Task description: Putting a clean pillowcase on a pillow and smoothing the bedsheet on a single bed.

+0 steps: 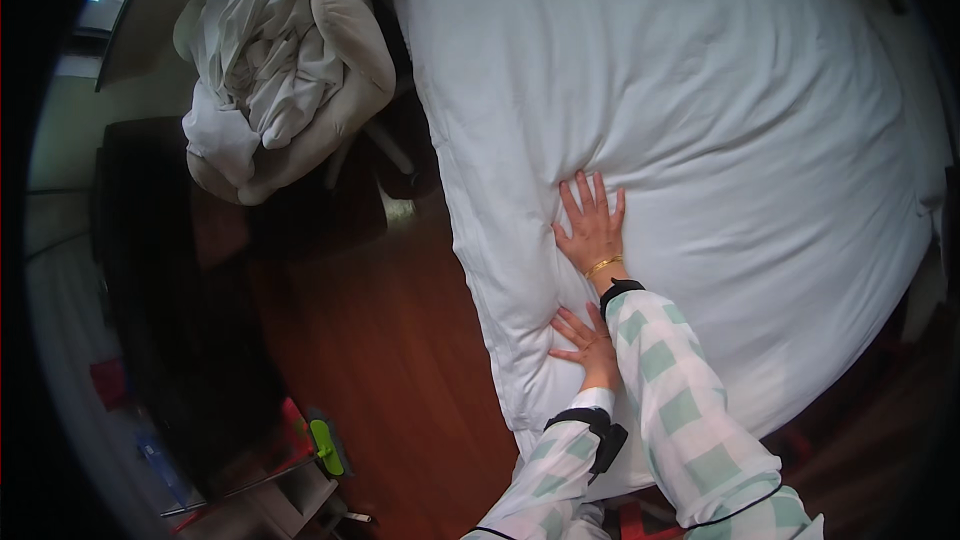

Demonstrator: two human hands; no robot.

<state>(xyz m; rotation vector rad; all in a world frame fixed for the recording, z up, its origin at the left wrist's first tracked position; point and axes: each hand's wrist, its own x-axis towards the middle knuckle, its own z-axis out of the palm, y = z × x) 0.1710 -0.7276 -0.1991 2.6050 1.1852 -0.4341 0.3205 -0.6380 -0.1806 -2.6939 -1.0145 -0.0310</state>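
Observation:
A white duvet [720, 165] with many creases covers the bed before me. My right hand [592, 229] lies palm down on it with spread fingers, a gold bracelet at the wrist. Closer to me and slightly left, my left hand [586, 341] also presses flat on the cloth, near the bed's left side, its fingers apart. Folds run out from around both hands. Neither hand holds anything. Black straps circle both wrists over green and white checked sleeves.
At the upper left, a padded chair [367, 67] bears a heap of white cloth [292, 82]. Reddish wooden floor [382, 360] runs along the bed's left side. A green brush or mop head [327, 447] lies near a small shelf unit [300, 495] at lower left.

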